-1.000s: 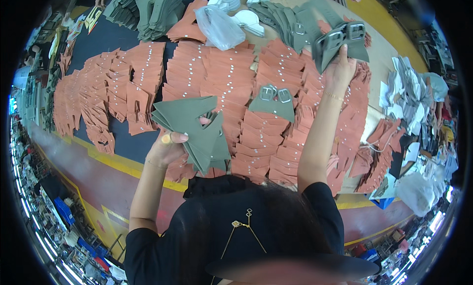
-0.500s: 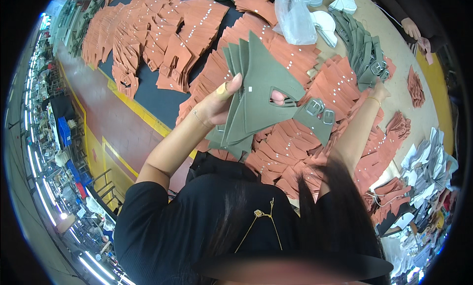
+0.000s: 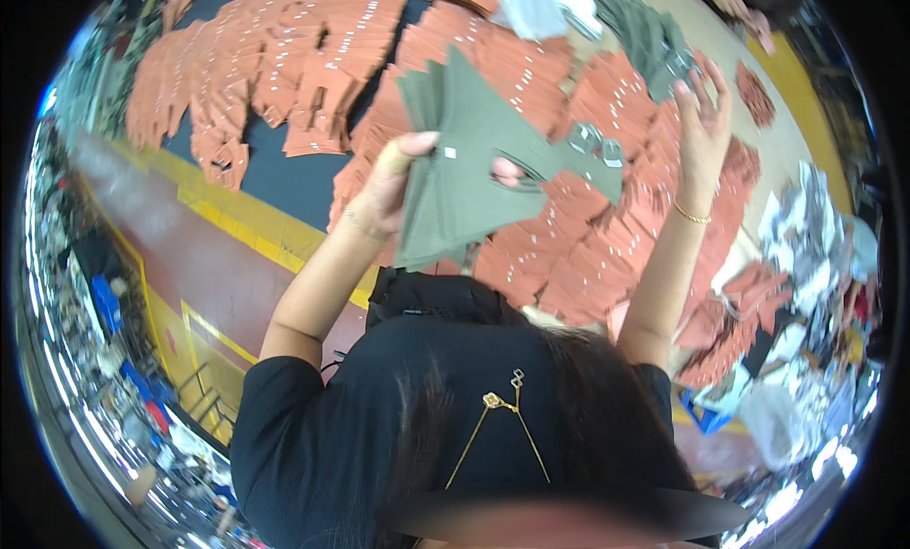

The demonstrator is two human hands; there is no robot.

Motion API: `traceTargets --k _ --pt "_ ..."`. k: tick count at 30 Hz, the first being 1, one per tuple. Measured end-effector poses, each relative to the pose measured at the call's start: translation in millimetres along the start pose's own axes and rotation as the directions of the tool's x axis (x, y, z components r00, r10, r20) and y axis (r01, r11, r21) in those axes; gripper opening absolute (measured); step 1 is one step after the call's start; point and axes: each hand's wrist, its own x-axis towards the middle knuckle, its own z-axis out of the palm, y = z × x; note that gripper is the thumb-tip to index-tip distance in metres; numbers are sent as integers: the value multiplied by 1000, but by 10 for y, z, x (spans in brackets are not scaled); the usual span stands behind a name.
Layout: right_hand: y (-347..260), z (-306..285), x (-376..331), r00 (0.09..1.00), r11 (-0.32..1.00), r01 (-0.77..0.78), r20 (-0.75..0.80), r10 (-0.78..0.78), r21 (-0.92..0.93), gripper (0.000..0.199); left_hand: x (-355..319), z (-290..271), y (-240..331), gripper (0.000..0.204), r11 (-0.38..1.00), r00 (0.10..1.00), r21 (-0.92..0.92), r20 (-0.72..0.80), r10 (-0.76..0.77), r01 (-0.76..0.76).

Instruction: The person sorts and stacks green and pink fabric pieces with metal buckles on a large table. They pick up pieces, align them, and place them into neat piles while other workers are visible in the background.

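My left hand (image 3: 391,184) grips a small fanned stack of green shoe-upper pieces (image 3: 455,189), its thumb over the front one. Fingertips of that hand show through the cutout in the front piece. Metal buckles (image 3: 595,143) sit on the narrow strap end of the stack, toward the right. My right hand (image 3: 704,132) is raised over the table with its fingers apart and nothing in it. Close beyond it lies a row of similar green buckled pieces (image 3: 640,32). Overlapping rust-orange pieces (image 3: 550,260) spread beneath both hands.
More rust-orange pieces (image 3: 322,65) lie in rows on a dark surface at far left. A clear plastic bag (image 3: 531,9) rests at the back. Another person's hand (image 3: 744,9) shows at far right. Grey-white scraps (image 3: 801,227) heap at right; a yellow-lined floor (image 3: 204,255) runs along the left.
My right hand has come away from the green buckled pieces, nearer to me, and its fingers have spread. My left hand still holds its stack. The whole view has shifted somewhat.
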Motion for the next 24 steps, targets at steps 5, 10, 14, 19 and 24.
traceTargets --k 5,10,14,19,24 --pt "-178 -323 -557 994 997 -65 -80 69 41 42 -371 30 -93 67 1000 993 6 -121 14 -14" --pt "98 -396 -1240 926 918 -344 -94 367 197 32 -683 -134 -95 60 998 968 69 -250 22 -5" --pt "392 -223 -1736 780 719 -557 -34 624 416 30 -892 -282 -1 60 994 959 64 -265 102 -88" --pt "542 71 -2044 739 645 -643 114 664 413 31 -1162 -395 170 59 960 926 148 -264 269 -237" --pt "569 450 -2145 667 581 -744 318 673 331 30 -1345 -480 260 55 912 892 190 -212 400 -363"
